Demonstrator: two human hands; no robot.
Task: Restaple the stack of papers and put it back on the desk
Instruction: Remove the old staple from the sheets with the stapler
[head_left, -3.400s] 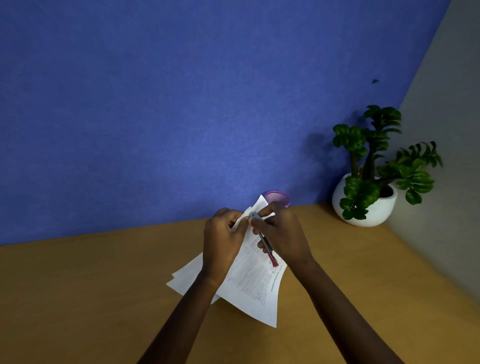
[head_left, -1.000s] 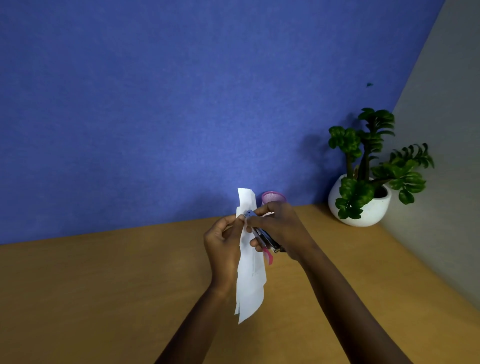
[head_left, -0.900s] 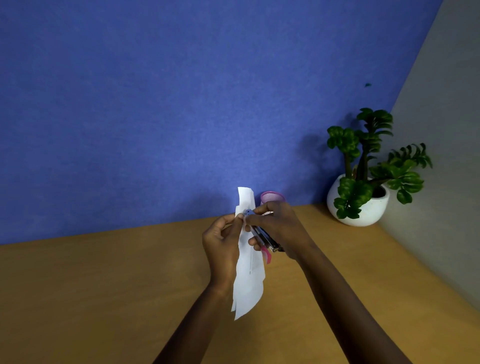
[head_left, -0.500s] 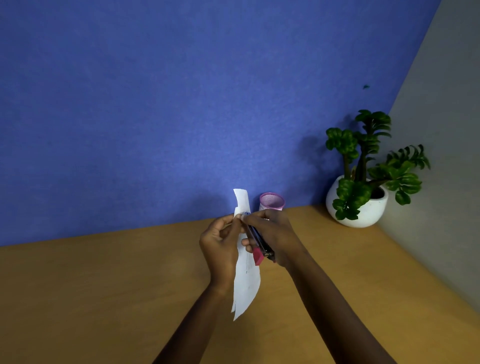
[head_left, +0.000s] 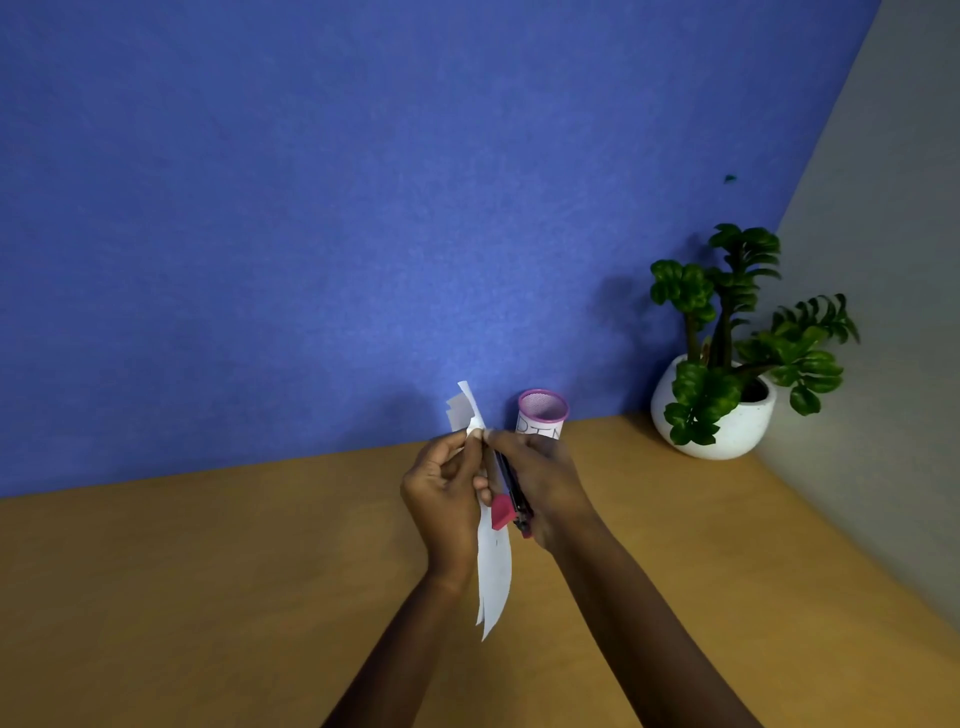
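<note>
Head camera, looking down over the desk:

— What is each of your hands doing?

— My left hand is curled round the stack of papers, thumb and forefinger pinching the sheets near their upper end. My right hand is closed round the stapler, gripping it right beside the left, forefinger reaching up to the spot where the left thumb pinches.

— Where exactly are the papers?

— Held up in the air above the wooden desk, turned nearly edge-on to the camera, so they show as a narrow white strip. The top corners stick up above my fingers against the blue wall, a little fanned. The lower ends hang down past my left wrist, also slightly splayed, and do not touch the desk as far as I can tell.

— And the stapler?

— Dark body with a pink rear end, lying along the right face of the sheets, nose up toward the pinched corner. Whether its mouth is actually over the paper, I cannot tell; my fingers cover that part.

— Anything else on the desk?

— A pink mesh cup stands at the back by the wall, just behind my right knuckles. A green plant in a white pot sits in the far right corner, well apart from my hands.
</note>
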